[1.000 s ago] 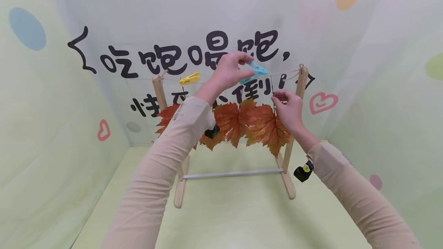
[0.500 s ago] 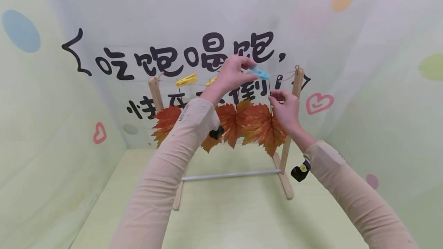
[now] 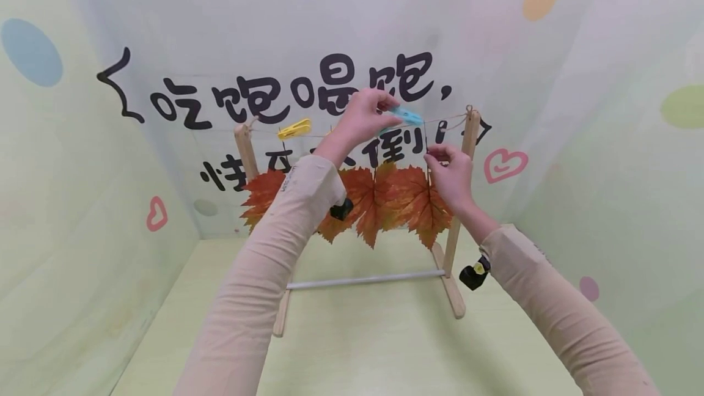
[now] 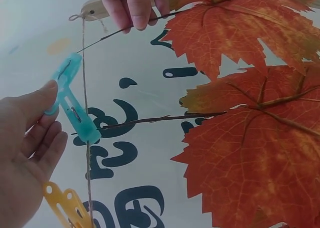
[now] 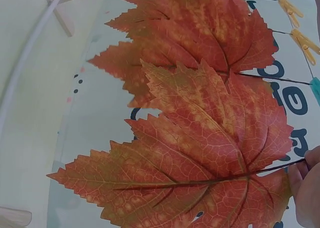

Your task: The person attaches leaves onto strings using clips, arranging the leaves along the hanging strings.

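Observation:
My left hand (image 3: 367,116) pinches a light blue clothespin (image 4: 69,71) between thumb and fingers. Its tip is right at the string (image 4: 85,88) and the upper end of a leaf stem. Lower down that stem (image 4: 122,27), my right hand (image 3: 452,173) holds it between thumb and fingertips. From the stem hangs an orange-red maple leaf (image 5: 220,180), the rightmost one. Just beside the pinched clothespin, a second blue clothespin (image 4: 82,123) clips the neighbouring leaf (image 4: 255,153) to the string, overlapping the first in the left wrist view.
The string runs between two wooden posts (image 3: 469,139) of a stand with a white crossbar (image 3: 365,280). Yellow clothespins (image 3: 294,129) hold more leaves (image 3: 263,194) at left, partly behind my left arm. A wall with black lettering (image 3: 250,99) stands behind.
My left hand has brought the blue clothespin slightly right and down, against the top of the stem. The right hand keeps its pinch on the stem. The head view has shifted slightly.

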Tool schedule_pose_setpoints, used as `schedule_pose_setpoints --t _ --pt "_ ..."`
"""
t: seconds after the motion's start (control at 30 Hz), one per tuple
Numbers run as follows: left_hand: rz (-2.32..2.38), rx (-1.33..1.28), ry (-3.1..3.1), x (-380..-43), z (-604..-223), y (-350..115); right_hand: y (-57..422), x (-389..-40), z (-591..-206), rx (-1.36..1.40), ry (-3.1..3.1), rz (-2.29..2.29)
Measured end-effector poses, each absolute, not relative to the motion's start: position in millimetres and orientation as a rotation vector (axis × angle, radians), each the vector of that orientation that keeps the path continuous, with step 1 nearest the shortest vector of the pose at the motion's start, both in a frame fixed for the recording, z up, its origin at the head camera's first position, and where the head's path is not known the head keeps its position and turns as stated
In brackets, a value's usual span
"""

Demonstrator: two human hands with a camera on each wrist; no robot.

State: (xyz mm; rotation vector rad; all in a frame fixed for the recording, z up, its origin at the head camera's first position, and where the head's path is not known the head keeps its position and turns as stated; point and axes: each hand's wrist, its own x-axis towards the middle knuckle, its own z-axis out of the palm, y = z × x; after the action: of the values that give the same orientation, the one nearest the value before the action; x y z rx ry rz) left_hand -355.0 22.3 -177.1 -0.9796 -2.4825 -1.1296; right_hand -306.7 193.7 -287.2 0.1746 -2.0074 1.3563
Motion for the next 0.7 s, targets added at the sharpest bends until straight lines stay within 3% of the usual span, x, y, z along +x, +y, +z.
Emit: schedule_pose_setpoints --t 0.7 --pt "-0.927 -0.948 -2.544 -356 -176 35 191 -313 -284 0.145 -2.004 1.366"
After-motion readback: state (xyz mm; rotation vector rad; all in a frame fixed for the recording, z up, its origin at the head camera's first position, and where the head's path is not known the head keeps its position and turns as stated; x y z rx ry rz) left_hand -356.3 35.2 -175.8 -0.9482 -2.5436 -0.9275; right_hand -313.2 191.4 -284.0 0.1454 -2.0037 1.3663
